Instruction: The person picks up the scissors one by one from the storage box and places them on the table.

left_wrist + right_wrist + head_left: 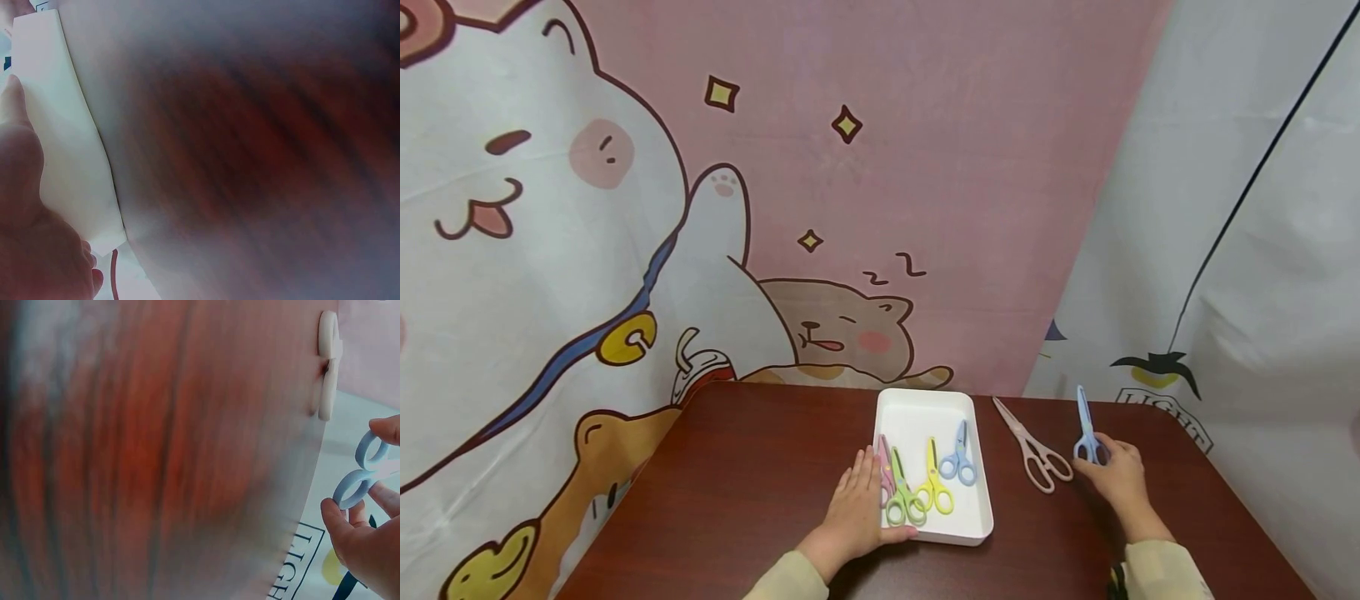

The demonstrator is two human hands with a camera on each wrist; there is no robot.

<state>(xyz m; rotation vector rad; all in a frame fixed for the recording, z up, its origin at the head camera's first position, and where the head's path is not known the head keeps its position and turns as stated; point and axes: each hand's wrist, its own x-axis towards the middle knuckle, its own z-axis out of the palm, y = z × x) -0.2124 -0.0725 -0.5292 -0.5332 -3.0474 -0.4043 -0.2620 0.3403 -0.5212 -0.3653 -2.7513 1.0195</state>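
Note:
My left hand (pixel 850 517) lies along the left side of a white tray (pixel 973 523), its fingers straight and its thumb across the front rim. In the left wrist view, the thumb rests against the tray's outer wall (pixel 69 144). Inside lie pink scissors (pixel 885 467), green scissors (pixel 898 475), yellow scissors (pixel 932 473) and small blue scissors (pixel 960 446). Over on the right, my right hand (pixel 1120 483) pinches light blue scissors (pixel 1085 425) by the handle loops, blades pointing up. Beige scissors (pixel 1019 431) lie on the table between the tray and that hand.
The dark red-brown table (pixel 775 450) carries everything. Behind it hangs a pink and white cloth (pixel 970 208) printed with cartoon animals, close to the table's back edge. A small dark object (pixel 1117 581) shows by my right sleeve.

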